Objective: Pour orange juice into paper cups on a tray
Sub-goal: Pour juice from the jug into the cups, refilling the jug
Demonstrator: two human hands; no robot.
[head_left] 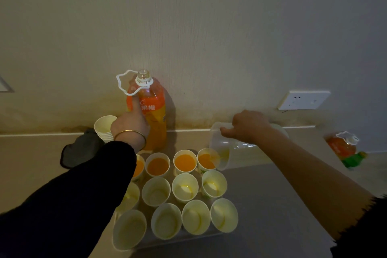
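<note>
Head view, one entry per item.

1. Right grip (249,125): closed round the rim of a clear jug (222,146). The jug is tipped, with its lip just over the end cup (206,160). We see only a little juice left at the lip.
2. Left grip (129,125): against the open bottle (150,109), one finger straight up to the white loop (123,81). We cannot tell whether the other fingers curl round the bottle. The bottle stands upright, just beyond this grip, still largely full.
3. Tray (184,242): clear, on the desk (282,195), below and between the two grips. It holds twelve cups in three rows.
4. Filled cups (185,162): the row nearest the grips, four in all. The one under the left sleeve is partly hidden, and the end cup is taking the pour.
5. Empty cups (185,188): the two rows farther from the grips, eight in all. Some bottoms show a yellowish glint, which we cannot read.
6. Spare cups (104,128): a stack just left of the left grip, beside a dark cloth (81,148).
7. Second bottle (343,146): lying on the desk, well right of the right grip.

Progress, in our judgement: about a third done. Eight cups remain, and the jug likely needs refilling from the bottle first.
</note>
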